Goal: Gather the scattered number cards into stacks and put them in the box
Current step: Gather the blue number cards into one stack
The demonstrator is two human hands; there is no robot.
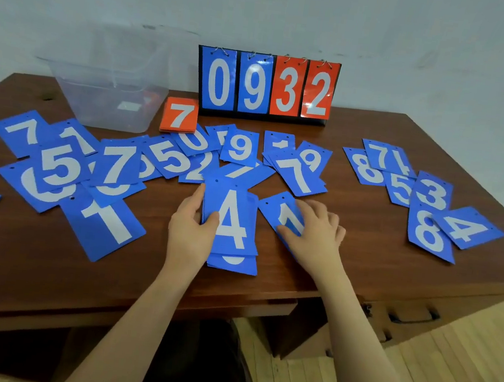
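1. Flat, glossy blue number cards with white digits lie scattered over the dark wooden table, in front of the translucent plastic box.
2. The left hand grips a small stack topped by a 4, right of the box.
3. The right hand lies flat, fingers spread, on a partly hidden card.
4. The box's contents are blurred.

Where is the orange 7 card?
The orange 7 stack sits at the back of the table, between the clear plastic box on its left and the flip scoreboard on its right.
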